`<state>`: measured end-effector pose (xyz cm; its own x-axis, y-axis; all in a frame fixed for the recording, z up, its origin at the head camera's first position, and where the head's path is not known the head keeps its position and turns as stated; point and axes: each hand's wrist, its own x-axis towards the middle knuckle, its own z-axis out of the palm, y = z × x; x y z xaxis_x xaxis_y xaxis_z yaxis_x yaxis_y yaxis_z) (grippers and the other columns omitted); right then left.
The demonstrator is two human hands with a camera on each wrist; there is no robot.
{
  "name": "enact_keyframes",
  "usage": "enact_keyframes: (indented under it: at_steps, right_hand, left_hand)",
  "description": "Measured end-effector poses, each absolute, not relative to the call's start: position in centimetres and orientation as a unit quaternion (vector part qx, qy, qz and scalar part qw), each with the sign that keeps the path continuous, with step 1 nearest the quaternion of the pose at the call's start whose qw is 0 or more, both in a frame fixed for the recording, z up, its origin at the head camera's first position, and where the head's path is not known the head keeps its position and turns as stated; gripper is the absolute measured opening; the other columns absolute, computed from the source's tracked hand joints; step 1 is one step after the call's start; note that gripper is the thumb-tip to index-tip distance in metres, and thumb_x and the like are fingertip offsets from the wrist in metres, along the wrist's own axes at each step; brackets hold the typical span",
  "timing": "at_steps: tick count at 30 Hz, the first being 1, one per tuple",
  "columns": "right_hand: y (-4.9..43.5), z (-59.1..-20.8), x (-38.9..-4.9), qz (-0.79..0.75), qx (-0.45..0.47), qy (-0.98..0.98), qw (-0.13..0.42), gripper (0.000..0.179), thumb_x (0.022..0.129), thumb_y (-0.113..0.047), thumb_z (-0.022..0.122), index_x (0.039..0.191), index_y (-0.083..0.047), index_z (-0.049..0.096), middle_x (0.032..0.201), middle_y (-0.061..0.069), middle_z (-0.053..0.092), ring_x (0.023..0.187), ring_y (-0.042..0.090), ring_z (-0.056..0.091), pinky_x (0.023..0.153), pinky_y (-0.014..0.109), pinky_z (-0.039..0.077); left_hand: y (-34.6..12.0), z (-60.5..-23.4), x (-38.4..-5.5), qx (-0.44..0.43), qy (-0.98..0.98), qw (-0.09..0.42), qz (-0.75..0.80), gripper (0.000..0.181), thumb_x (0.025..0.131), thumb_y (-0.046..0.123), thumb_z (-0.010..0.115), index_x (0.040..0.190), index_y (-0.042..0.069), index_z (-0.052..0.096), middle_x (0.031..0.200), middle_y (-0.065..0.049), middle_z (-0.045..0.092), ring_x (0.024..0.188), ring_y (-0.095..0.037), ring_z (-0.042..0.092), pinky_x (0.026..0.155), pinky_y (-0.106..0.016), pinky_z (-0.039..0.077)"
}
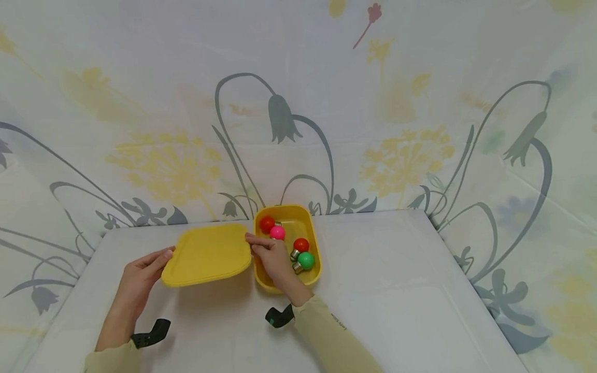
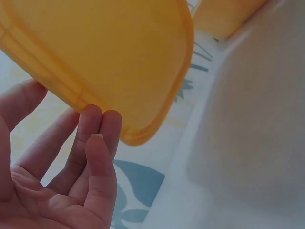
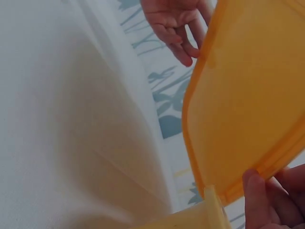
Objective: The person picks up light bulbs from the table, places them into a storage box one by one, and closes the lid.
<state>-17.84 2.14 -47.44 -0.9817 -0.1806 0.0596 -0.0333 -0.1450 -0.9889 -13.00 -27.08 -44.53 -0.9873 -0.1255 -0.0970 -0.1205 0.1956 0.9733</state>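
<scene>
A flat yellow lid is held up over the table, left of a yellow plastic box. My left hand pinches the lid's left edge; in the left wrist view its fingertips lie at the rim. At the lid's right edge my right hand pinches the rim, reaching across the box. Inside the box lie small bulbs with metal screw bases: a red bulb, a pink bulb, another red bulb and a green bulb. My right hand hides part of the box's inside.
The white table carries the box near its back edge. Behind it hangs a flower-patterned cloth. A black wrist device sits on the left wrist, and another black device on the right.
</scene>
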Motion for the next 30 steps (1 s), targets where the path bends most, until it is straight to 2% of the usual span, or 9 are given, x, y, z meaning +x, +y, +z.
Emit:
enact_keyframes:
  at_steps: [5,9,15,24,30]
  right_hand:
    - [2.2,-47.5,-17.8,-0.741,-0.078,0.665,0.046,0.025,0.098,-0.010,0.062,0.121,-0.006,0.072,0.127,0.001,0.067,0.125,0.016,0.057,0.093,0.026,0.049]
    - [2.0,-47.2,-17.7,-0.718,-0.073,0.691,0.033,0.025,0.096,-0.016,0.067,0.119,-0.008,0.073,0.128,0.000,0.066,0.126,0.017,0.056,0.096,0.026,0.047]
    - [1.9,-46.7,-17.5,-0.695,-0.074,0.715,0.020,0.026,0.093,-0.011,0.070,0.119,-0.008,0.073,0.132,-0.004,0.064,0.127,0.014,0.055,0.099,0.025,0.045]
    - [1.7,-46.7,-17.4,-0.701,-0.079,0.709,0.024,0.037,0.093,-0.005,0.068,0.130,-0.005,0.065,0.140,-0.001,0.058,0.116,0.016,0.063,0.094,0.025,0.048]
    - [1.5,-46.7,-17.5,-0.715,-0.085,0.694,0.026,0.039,0.093,-0.001,0.067,0.131,-0.004,0.064,0.141,0.000,0.057,0.114,0.018,0.064,0.093,0.027,0.049]
  left_hand:
    - [-27.1,-44.8,-13.1,0.071,-0.769,0.000,-0.635,0.063,0.098,0.038,0.063,0.140,-0.007,0.049,0.103,0.028,0.064,0.097,0.006,0.061,0.081,-0.009,0.046]
    - [-27.0,-45.0,-13.2,0.073,-0.782,-0.007,-0.619,0.067,0.096,0.040,0.064,0.143,-0.005,0.047,0.105,0.030,0.060,0.098,0.005,0.058,0.080,-0.015,0.050]
    - [-26.8,-45.5,-13.2,0.083,-0.792,-0.010,-0.605,0.068,0.093,0.040,0.069,0.144,0.001,0.049,0.109,0.029,0.057,0.098,0.003,0.058,0.078,-0.022,0.052]
    - [-26.6,-45.9,-13.2,0.090,-0.785,-0.016,-0.612,0.068,0.092,0.032,0.073,0.146,0.000,0.047,0.114,0.022,0.057,0.093,0.001,0.064,0.080,-0.019,0.053]
    - [-26.4,-45.9,-13.1,0.102,-0.791,-0.014,-0.602,0.068,0.092,0.034,0.072,0.147,0.002,0.046,0.129,0.009,0.056,0.094,0.005,0.062,0.080,-0.018,0.053]
